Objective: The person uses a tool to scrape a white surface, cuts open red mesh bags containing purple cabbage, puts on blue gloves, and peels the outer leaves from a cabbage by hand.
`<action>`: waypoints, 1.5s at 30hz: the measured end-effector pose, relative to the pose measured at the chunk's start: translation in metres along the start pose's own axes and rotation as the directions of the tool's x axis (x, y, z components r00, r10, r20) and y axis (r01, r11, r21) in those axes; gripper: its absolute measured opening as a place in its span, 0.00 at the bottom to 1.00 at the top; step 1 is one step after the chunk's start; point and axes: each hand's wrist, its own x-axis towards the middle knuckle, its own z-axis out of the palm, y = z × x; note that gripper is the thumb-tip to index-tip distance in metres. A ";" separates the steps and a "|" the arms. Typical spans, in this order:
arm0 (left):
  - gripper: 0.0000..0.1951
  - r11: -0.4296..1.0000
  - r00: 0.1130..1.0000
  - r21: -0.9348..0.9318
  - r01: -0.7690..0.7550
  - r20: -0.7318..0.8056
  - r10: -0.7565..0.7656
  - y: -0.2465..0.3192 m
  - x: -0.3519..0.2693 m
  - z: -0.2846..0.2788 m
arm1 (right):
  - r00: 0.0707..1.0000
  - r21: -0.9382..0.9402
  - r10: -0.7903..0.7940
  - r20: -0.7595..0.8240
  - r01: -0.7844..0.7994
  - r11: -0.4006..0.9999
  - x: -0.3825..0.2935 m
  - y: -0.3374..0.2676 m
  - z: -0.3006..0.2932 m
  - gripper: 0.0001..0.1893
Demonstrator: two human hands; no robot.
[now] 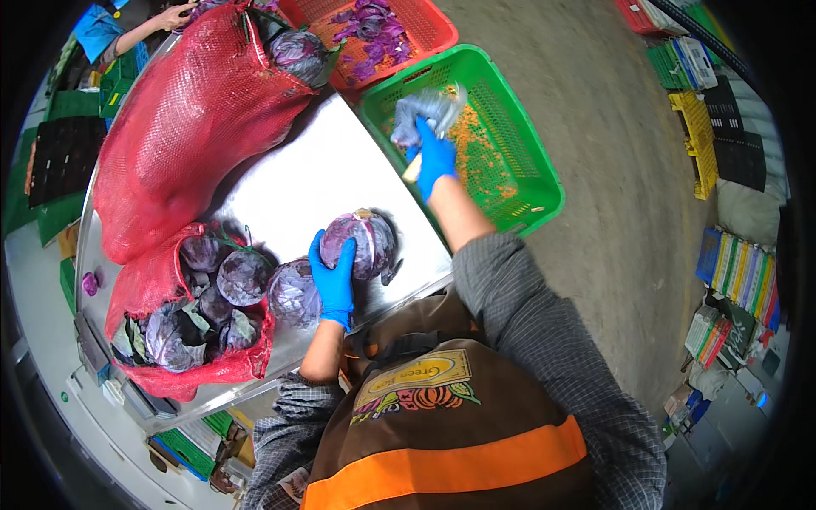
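My left hand (335, 287), in a blue glove, grips a red cabbage (375, 245) from its left side on the steel table (299, 172). The cabbage's pale cut stem faces away from me. Over a green plastic crate (532, 172), my gloved right hand (437, 156) holds loose outer cabbage leaves (417, 115), blurred by motion. A cream-coloured handle (413, 169) sticks out of the same fist; its other end cannot be made out. Orange scraps (478, 146) litter the crate's floor. Another red cabbage (294, 293) sits just left of my left hand.
A bulging red mesh sack (185, 121) lies along the table's far left. Nearer, an opened mesh sack (150, 268) spills several red cabbages (244, 277). A red crate (440, 29) with purple leaves (376, 32) adjoins the green one. Another person's hand (171, 18) reaches in at top left.
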 end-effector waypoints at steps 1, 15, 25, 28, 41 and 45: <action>0.40 1.000 1.000 0.012 0.027 -0.014 -0.027 0.010 0.001 -0.003 | 0.991 -0.357 0.135 0.000 -0.126 0.926 -0.025 -0.052 0.015 0.19; 0.50 0.744 0.942 0.583 -0.325 0.270 0.199 0.071 0.021 0.018 | 0.691 -0.693 0.048 0.721 0.720 0.038 -0.148 -0.022 -0.082 0.10; 0.50 0.760 0.940 0.568 -0.315 0.296 0.168 0.067 0.029 0.013 | 0.633 -0.593 0.105 0.767 0.762 -0.259 -0.141 -0.009 -0.081 0.06; 0.50 0.756 0.932 0.560 -0.338 0.309 0.188 0.065 0.029 0.012 | 0.562 -0.524 0.098 0.821 0.811 -0.262 -0.136 -0.008 -0.081 0.03; 0.48 0.732 0.919 0.571 -0.372 0.339 0.202 0.072 0.034 0.010 | 0.623 -0.561 0.073 0.778 0.743 -0.366 -0.133 0.013 -0.075 0.05; 0.47 0.747 0.901 0.530 -0.401 0.377 0.216 0.070 0.038 0.004 | 0.661 -0.595 0.208 0.721 0.744 -0.305 -0.142 0.005 -0.075 0.06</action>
